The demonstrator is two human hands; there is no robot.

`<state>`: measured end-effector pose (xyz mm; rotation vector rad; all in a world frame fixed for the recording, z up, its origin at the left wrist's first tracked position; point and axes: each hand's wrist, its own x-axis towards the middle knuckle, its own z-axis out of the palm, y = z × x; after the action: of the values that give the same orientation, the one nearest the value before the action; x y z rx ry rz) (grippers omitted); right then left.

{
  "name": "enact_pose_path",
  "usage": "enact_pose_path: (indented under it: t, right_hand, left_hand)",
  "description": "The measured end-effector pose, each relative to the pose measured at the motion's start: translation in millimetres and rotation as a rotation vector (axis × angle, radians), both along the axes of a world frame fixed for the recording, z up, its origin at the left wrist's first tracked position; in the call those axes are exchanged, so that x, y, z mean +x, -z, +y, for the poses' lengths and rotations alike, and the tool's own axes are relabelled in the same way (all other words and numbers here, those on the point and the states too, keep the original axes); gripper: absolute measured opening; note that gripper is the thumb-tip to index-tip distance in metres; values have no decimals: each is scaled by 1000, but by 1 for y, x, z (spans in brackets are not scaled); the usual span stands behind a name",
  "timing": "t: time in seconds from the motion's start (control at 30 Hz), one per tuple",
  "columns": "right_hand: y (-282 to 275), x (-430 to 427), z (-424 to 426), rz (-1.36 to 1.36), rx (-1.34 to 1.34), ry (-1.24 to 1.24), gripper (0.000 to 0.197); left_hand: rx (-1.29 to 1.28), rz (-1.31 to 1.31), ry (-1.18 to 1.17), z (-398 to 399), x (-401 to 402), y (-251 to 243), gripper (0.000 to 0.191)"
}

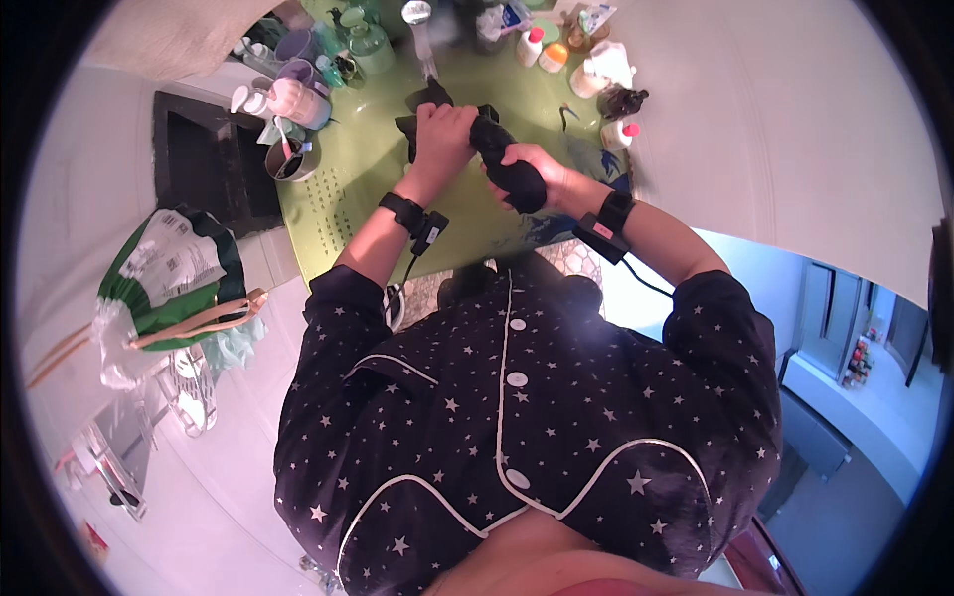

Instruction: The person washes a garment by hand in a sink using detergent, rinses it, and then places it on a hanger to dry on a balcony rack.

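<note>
A bunched, twisted black cloth (493, 140) is held between my two hands over a green sink counter (328, 216). My left hand (443, 141) is closed around its upper part, and loose folds stick out beyond the knuckles. Lower and to the right, my right hand (538, 173) grips the other end, which bulges out past the fingers. Just beyond my left hand stands a chrome faucet (421, 37); the cloth's far tip is close to its lower end. The basin beneath is partly hidden by my hands and the cloth.
Pump bottles (298, 103) and a cup (292, 162) with a toothbrush stand on the counter's left. Along the right are a red-capped white bottle (529, 46), an orange-capped jar (553, 57) and several others. A green and white plastic package (175, 261) hangs at the left wall.
</note>
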<state>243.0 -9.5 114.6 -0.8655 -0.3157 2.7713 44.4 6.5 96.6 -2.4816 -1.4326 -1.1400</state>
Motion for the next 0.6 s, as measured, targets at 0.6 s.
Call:
enact_pose_path:
  t: [0.6]
  right_hand:
    - [60, -17, 1, -145, 171, -38, 50]
  left_hand:
    - [-162, 7, -189, -7, -11, 34, 26]
